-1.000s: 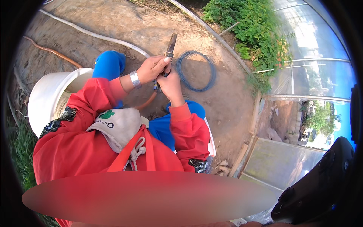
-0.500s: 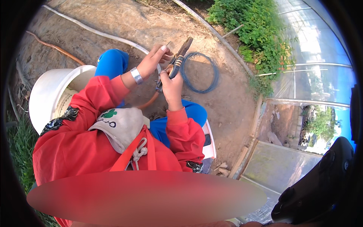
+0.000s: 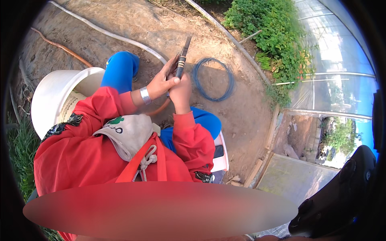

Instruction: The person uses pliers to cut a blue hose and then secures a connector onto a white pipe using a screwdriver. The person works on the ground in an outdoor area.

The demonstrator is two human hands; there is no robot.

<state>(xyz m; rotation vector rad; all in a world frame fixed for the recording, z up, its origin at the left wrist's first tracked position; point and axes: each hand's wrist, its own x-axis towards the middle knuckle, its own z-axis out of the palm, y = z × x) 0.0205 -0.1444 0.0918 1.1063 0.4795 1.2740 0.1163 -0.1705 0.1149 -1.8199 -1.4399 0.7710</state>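
Note:
A pair of pliers (image 3: 181,62) with dark metal jaws and dark handles banded in pale yellow points away from me. My right hand (image 3: 180,93) is closed round the lower end of its handles. My left hand (image 3: 161,85) presses in from the left, its thumb across the handles and its fingers extending up behind them. Whether those fingers also hold anything small is hidden. On the soil just right of the pliers lies a coil of blue-grey wire (image 3: 196,78). An orange hose (image 3: 161,107) runs beneath my wrists.
A white bucket (image 3: 50,96) lies tipped at my left. A pale hose (image 3: 108,34) and another orange hose length (image 3: 64,48) cross the bare soil (image 3: 249,116). Green plants (image 3: 265,32) grow beyond a pipe edging (image 3: 225,30). Clear plastic sheeting (image 3: 341,52) on a frame stands at right.
The pliers have swung more upright and slightly left, with the handles brought together. My left hand has moved from beside the jaws down onto the handles, against my right hand.

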